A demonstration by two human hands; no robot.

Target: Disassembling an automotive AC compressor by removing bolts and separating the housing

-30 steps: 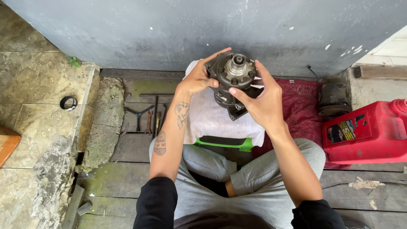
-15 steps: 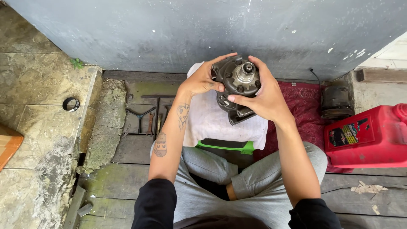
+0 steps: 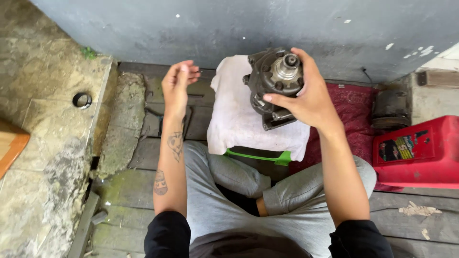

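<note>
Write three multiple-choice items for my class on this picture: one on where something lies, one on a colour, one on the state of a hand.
1. Where does the black ring lie?
A. on the stone slab at the left
B. on the white cloth
C. on the red canister

2. What colour is the cloth under the metal part?
A. blue
B. white
C. yellow

3. What is the left hand doing?
A. gripping the metal part
B. raised, holding nothing visible
C. resting on the knee

Answers: 1 A, the ring sits alone on the slab. 2 B, the cloth shows white. 3 B, only the right hand grips the part.
</note>
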